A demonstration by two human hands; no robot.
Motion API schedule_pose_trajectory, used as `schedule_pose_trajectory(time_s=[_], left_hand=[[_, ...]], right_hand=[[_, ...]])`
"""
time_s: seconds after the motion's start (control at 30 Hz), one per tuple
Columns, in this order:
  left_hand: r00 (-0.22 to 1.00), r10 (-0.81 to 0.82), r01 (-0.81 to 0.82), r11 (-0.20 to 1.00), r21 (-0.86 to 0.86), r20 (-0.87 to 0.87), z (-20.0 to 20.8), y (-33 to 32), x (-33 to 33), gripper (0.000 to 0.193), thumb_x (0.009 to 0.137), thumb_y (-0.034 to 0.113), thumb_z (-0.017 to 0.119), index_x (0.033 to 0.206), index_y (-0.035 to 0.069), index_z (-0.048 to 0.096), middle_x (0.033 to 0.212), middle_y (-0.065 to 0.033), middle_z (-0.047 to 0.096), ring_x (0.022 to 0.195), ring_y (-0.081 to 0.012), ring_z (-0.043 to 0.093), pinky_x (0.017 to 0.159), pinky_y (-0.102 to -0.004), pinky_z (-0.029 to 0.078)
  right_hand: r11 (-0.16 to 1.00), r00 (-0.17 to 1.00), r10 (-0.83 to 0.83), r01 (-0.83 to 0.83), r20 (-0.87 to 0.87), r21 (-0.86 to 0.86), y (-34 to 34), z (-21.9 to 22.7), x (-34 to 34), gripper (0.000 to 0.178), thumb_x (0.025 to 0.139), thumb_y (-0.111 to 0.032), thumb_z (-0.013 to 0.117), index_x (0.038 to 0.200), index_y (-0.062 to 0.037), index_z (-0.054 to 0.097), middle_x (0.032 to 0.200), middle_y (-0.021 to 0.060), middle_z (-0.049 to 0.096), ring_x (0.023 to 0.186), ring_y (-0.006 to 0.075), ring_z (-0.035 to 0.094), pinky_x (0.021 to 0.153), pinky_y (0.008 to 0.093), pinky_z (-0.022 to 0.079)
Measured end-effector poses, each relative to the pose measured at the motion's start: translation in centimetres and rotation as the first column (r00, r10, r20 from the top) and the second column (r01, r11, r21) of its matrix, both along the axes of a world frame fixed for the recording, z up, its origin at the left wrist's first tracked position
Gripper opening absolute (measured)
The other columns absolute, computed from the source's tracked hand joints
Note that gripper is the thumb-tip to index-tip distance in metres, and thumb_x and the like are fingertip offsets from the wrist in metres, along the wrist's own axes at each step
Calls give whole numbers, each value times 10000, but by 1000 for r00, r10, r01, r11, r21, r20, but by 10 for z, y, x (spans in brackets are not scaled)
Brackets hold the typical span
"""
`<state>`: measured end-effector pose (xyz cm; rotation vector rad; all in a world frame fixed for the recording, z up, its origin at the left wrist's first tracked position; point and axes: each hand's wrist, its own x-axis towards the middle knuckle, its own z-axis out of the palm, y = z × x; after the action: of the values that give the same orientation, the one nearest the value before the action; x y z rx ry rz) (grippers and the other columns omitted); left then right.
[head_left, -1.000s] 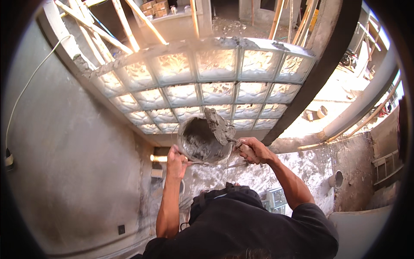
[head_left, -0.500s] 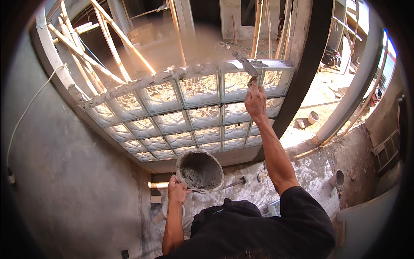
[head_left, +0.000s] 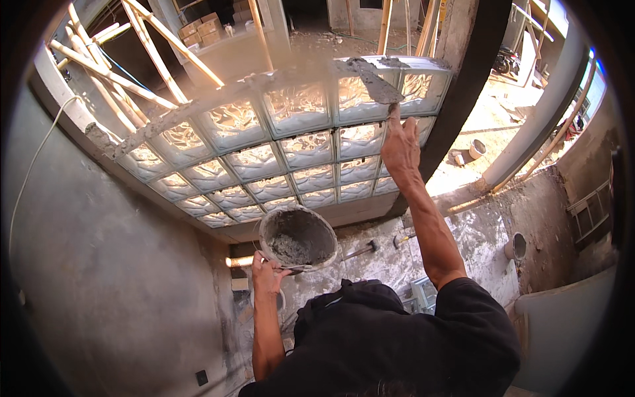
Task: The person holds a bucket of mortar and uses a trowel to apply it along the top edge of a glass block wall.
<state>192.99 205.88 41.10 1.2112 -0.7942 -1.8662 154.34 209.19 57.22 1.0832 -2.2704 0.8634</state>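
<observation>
My left hand [head_left: 267, 274] is closed on the near rim of a bucket [head_left: 324, 233], which is tilted and has wet grey mortar [head_left: 291, 247] inside. Stretched out ahead, my right hand [head_left: 401, 147] grips a trowel [head_left: 380, 87] by its handle. The trowel's mortar-smeared blade lies against the top edge of a glass block wall [head_left: 296, 106], toward its right end. A rough band of mortar [head_left: 159, 132] runs along that top edge to the left. Part of the edge is blurred by a smear in the picture.
A bare grey wall [head_left: 112, 251] rises on the left. Bamboo poles [head_left: 112, 76] lean beyond the glass blocks. A hammer [head_left: 362, 250] lies on the floor below, and another bucket [head_left: 516, 247] stands at the right. A dark post [head_left: 456, 99] borders the glass blocks.
The trowel has turned from standing upright above the edge to lying slanted across it, its blade showing broadside. The bucket has shifted slightly up and left with my left hand.
</observation>
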Motion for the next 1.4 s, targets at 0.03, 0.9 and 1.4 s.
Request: schedule_pose_trajectory(time_s=[0.03,0.9,1.4], left_hand=[[1000,-20,20,1000,-24,-8,2,-1,2,258,809,-37,440,984,149,479,764,-17,505,664,-154,521,623,-494,573],[977,-204,156,885,-438,-65,31,-21,1,408,662,-187,370,957,76,473,938,-42,581,779,-140,643,636,-272,588],[932,-359,356,881,-310,50,40,-23,28,407,722,-194,407,1043,39,498,1030,-38,553,829,-85,599,646,-213,544]], right_hand=[[1000,1000,0,0,19,-10,10,1,6,571,861,-26,506,1427,-35,424,989,220,509,937,388,523,845,459,464],[385,714,391,-700,581,601,42,-82,164,223,803,-128,573,761,43,708,816,260,684,780,417,688,700,458,576],[250,118,482,-968,868,-7,51,-137,169,508,970,-415,500,833,57,630,681,255,615,622,430,584,639,484,462]])
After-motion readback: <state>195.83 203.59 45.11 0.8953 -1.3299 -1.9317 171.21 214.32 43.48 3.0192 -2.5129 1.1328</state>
